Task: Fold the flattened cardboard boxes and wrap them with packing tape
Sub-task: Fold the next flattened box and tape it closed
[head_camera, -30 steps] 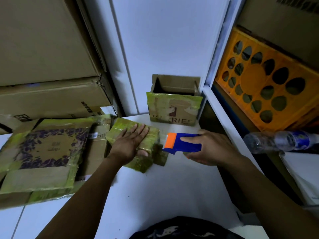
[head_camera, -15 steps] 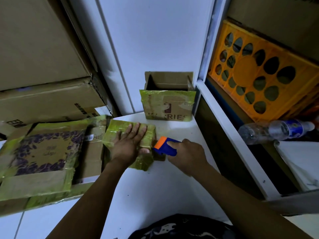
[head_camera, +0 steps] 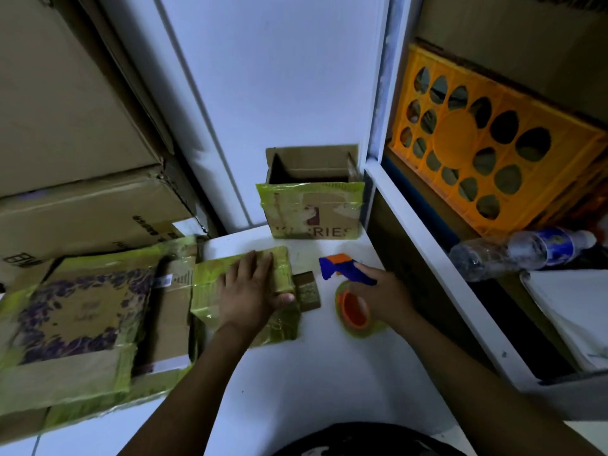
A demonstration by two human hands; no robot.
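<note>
A small folded cardboard box (head_camera: 210, 291) wrapped in yellow-green tape lies on the white table (head_camera: 296, 373). My left hand (head_camera: 250, 294) presses flat on top of it, fingers straight. A brown flap (head_camera: 307, 291) sticks out at the box's right end. My right hand (head_camera: 378, 297) grips a blue and orange tape dispenser (head_camera: 342, 268) just right of the box, apart from it. Its roll of tape (head_camera: 353, 309) shows under my hand.
A large flattened taped box with a purple print (head_camera: 75, 317) lies at the left. An open taped box (head_camera: 311, 205) stands at the back. Big cartons (head_camera: 65, 143) stack at left. A white ledge (head_camera: 444, 284), orange crate (head_camera: 487, 149) and plastic bottle (head_camera: 526, 251) are at right.
My right hand pulled the dispenser away from the box's right end, and the tape roll now shows. My left hand stayed pressed on the box.
</note>
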